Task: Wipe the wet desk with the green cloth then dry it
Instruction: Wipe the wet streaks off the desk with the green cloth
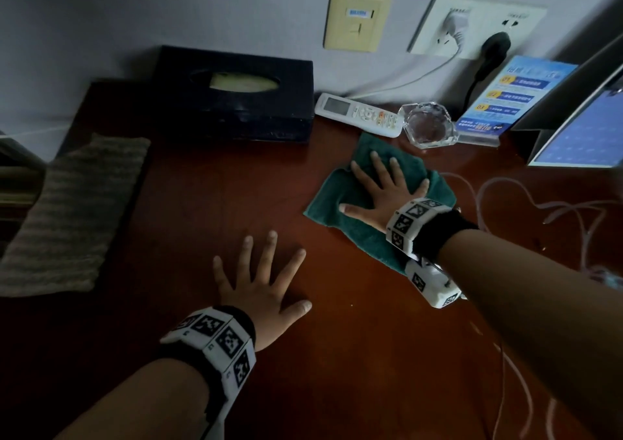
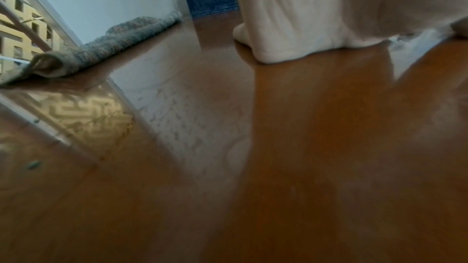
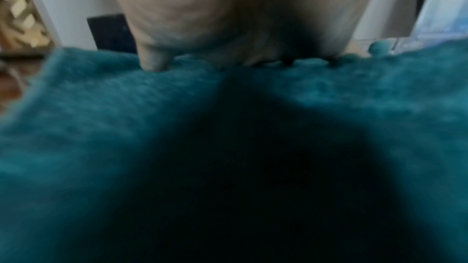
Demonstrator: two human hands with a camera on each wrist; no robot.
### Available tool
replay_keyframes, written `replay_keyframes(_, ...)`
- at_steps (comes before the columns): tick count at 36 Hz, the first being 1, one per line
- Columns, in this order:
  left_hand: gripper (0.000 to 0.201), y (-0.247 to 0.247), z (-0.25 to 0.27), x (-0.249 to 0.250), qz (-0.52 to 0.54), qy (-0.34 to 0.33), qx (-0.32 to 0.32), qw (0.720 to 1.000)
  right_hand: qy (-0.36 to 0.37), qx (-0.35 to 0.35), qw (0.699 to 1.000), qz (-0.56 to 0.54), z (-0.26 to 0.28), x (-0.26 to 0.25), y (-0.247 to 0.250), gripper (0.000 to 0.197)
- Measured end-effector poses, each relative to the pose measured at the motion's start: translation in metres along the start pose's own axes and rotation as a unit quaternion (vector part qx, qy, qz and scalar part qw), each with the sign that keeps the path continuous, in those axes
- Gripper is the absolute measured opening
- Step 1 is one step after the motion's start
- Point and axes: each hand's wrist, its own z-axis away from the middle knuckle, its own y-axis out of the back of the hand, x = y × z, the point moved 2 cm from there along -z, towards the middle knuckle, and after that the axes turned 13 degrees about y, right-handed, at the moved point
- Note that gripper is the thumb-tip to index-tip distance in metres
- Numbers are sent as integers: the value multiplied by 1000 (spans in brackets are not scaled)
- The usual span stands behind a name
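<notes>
A green cloth (image 1: 357,210) lies spread on the reddish-brown desk (image 1: 209,203), right of centre. My right hand (image 1: 381,190) presses flat on it with fingers spread. The right wrist view shows the cloth (image 3: 126,117) filling the frame under my palm (image 3: 228,17). My left hand (image 1: 263,284) lies flat on the bare desk in front of the cloth, fingers spread, holding nothing. In the left wrist view the glossy desk (image 2: 278,147) shows faint smears beneath my left hand (image 2: 303,13). A grey striped cloth (image 1: 70,213) lies folded at the desk's left edge.
A black tissue box (image 1: 232,95) stands at the back. A white remote (image 1: 357,114), a glass ashtray (image 1: 428,124) and a blue sign stand (image 1: 505,98) lie just beyond the green cloth. A calendar stand (image 1: 580,129) and thin pink cables (image 1: 526,210) occupy the right side.
</notes>
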Motion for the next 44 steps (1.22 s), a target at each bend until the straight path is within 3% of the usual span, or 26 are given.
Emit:
replay_keyframes(5,73,0,-1,0,3,1,6,1000,-48,-2,998,-39,9,-12,-8,92)
replay_keyframes(10,74,0,-1,0,5,3,12,1000,-51,-4,997,-52,28,-26,-19,98)
replay_keyframes(31,73,0,0,2,-4,19,21,1000,104,-71,991,38,102,-25,-52,111)
replay_keyframes(37,72,1,-1,0,-3,17,13,1000,152,-114,978,87,96,-2,-38,114)
replay_keyframes(44,72,0,-2,0,-2,15,11,1000,150,-119,974,122,72,19,-19,113)
